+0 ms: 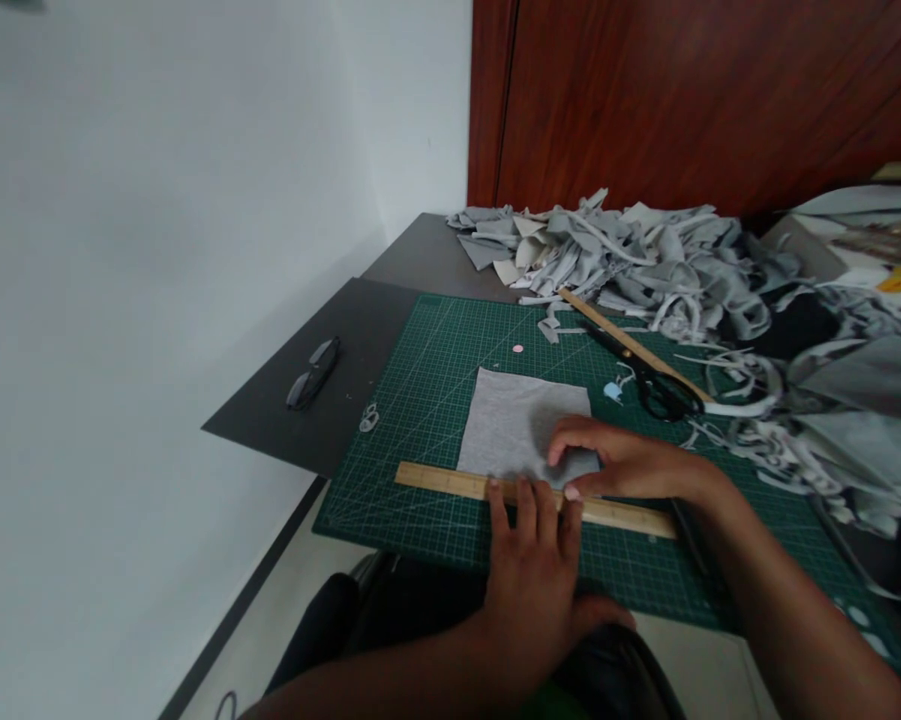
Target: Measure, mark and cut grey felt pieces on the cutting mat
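Note:
A light grey square of fabric (pixel 521 415) lies flat on a green cutting mat (pixel 420 400). Along its near edge runs a wooden ruler (pixel 439 479). My left hand (pixel 529 565) presses on the ruler with its fingers outstretched and spread. Just to the right, my right hand (pixel 615 462) is over the fabric's near right corner, fingers bent, thumb at the ruler beside my left fingertips. A gap shows between that thumb and the bent fingers, and nothing is seen in them. The palm side is partly hidden.
Black-handled scissors (pixel 664 392) lie against a second wooden ruler (pixel 619 335). A heap of grey fabric scraps (pixel 645 250) covers the back and right. Eyeglasses (pixel 315 372) sit at left on a dark board (pixel 270 415). A white wall (pixel 195 200) rises along the left.

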{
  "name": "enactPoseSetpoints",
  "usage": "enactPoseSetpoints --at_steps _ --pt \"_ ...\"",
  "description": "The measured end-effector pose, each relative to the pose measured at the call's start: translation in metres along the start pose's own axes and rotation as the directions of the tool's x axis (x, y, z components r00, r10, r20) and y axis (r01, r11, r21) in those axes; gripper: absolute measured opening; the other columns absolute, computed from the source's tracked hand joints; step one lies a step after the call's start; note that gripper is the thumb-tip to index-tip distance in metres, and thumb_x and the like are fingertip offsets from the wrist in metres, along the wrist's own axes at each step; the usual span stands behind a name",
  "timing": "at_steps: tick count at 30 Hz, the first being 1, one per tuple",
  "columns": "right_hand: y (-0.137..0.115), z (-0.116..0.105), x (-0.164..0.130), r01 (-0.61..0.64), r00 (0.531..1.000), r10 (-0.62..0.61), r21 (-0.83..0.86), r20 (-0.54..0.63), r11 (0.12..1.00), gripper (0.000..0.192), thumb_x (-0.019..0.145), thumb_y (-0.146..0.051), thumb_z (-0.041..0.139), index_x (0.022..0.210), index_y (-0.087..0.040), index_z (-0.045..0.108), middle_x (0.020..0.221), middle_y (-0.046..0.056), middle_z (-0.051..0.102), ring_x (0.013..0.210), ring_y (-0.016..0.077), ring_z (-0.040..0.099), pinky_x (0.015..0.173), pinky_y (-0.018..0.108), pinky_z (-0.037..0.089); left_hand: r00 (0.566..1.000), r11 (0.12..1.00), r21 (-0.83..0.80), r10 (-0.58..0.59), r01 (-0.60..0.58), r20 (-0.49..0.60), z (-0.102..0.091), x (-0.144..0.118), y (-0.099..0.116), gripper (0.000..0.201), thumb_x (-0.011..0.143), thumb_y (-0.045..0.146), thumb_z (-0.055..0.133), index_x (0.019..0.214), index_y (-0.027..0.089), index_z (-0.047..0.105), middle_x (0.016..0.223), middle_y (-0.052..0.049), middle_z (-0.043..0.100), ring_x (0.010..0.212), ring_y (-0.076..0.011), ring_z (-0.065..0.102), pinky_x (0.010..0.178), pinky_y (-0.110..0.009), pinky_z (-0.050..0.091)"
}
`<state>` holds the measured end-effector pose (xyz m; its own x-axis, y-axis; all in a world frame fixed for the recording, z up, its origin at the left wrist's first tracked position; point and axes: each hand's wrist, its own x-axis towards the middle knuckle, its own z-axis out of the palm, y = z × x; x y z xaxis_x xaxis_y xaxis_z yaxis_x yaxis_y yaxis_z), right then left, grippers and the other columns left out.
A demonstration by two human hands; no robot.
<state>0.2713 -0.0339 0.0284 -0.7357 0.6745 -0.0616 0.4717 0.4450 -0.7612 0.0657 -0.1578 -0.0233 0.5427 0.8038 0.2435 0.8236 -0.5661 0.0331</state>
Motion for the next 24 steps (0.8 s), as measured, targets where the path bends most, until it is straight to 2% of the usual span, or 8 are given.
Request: enactPoseSetpoints --at_steps 4,9,11,13,16,19,21,24 --pt "0.019 -0.008 0.002 -0.094 0.969 0.094 0.012 -0.229 0.995 0.025 0.100 -0.042 0.061 0.105 -0.021 0.074 0.101 0.006 0.076 0.093 0.0227 0.069 0.085 0.036 0.056 1.000 1.000 0.016 -0.004 0.004 -0.003 0.001 0.003 -0.001 0.124 0.071 0.103 0.040 0.156 0.013 0.050 0.148 -0.026 0.056 0.138 -0.0471 0.049 0.119 -0.073 0.028" --pt "0.046 -0.016 0.008 -0.097 0.799 0.166 0.148 -0.578 0.984 0.030 0.097 -0.049 0.067 0.094 -0.020 0.073 0.088 0.005 0.075 0.083 0.0214 0.068 0.081 0.037 0.056 1.000 1.000 0.016 0.023 -0.023 0.006 0.001 0.006 -0.006 0.120 0.072 0.100 0.048 0.156 0.014 0.052 0.146 -0.024 0.058 0.135 -0.0469 0.052 0.118 -0.069 0.034" --pt "0.045 -0.016 0.008 -0.019 0.797 0.213 0.329 -0.565 0.944 0.035 0.094 -0.055 0.072 0.099 -0.020 0.073 0.091 0.005 0.075 0.083 0.0201 0.070 0.082 0.037 0.059 0.999 0.999 0.022 0.040 -0.040 -0.002 0.001 0.007 -0.008 0.121 0.071 0.101 0.046 0.156 0.015 0.052 0.145 -0.025 0.059 0.135 -0.0461 0.053 0.116 -0.069 0.036" --pt "0.038 -0.015 0.007 0.032 0.859 0.258 0.551 -0.441 0.834 0.041 0.093 -0.059 0.074 0.106 -0.020 0.072 0.099 0.007 0.077 0.089 0.0199 0.074 0.086 0.038 0.062 0.999 0.999 0.026 0.038 -0.038 -0.014 0.000 0.007 -0.009 0.121 0.071 0.101 0.044 0.155 0.015 0.054 0.144 -0.025 0.060 0.134 -0.0465 0.054 0.116 -0.069 0.037" --pt "0.030 -0.011 0.006 -0.052 0.956 0.259 0.787 -0.139 0.615 0.051 0.092 -0.065 0.073 0.114 -0.019 0.072 0.106 0.010 0.079 0.098 0.0225 0.078 0.092 0.041 0.064 1.000 1.000 0.014 0.026 -0.026 -0.010 -0.003 0.009 -0.008 0.117 0.075 0.099 0.042 0.154 0.014 0.055 0.143 -0.026 0.060 0.134 -0.0476 0.054 0.116 -0.071 0.036" --pt "0.034 -0.008 0.009 -0.149 0.969 0.247 0.849 0.023 0.506 0.057 0.091 -0.068 0.071 0.115 -0.017 0.072 0.103 0.012 0.080 0.097 0.0237 0.079 0.092 0.041 0.065 0.999 0.999 0.007 0.031 -0.031 0.010 -0.006 0.010 -0.008 0.115 0.077 0.098 0.043 0.154 0.015 0.055 0.143 -0.026 0.060 0.133 -0.0476 0.055 0.116 -0.070 0.036" --pt "0.043 -0.008 0.012 -0.109 0.960 0.275 0.849 -0.045 0.516 0.056 0.091 -0.068 0.072 0.115 -0.017 0.072 0.103 0.011 0.080 0.098 0.0228 0.079 0.096 0.041 0.064 0.999 0.999 0.008 0.033 -0.033 0.012 -0.007 0.011 -0.007 0.114 0.076 0.097 0.045 0.155 0.015 0.055 0.142 -0.027 0.059 0.133 -0.0481 0.055 0.116 -0.070 0.036" --pt "0.058 -0.011 0.019 0.046 0.883 0.331 0.763 -0.333 0.644 0.053 0.089 -0.067 0.075 0.114 -0.020 0.073 0.110 0.010 0.079 0.105 0.0223 0.076 0.107 0.044 0.059 0.999 0.999 0.012 0.038 -0.038 0.006 -0.007 0.012 -0.007 0.115 0.073 0.097 0.051 0.153 0.014 0.056 0.141 -0.027 0.059 0.132 -0.0493 0.055 0.115 -0.071 0.037"
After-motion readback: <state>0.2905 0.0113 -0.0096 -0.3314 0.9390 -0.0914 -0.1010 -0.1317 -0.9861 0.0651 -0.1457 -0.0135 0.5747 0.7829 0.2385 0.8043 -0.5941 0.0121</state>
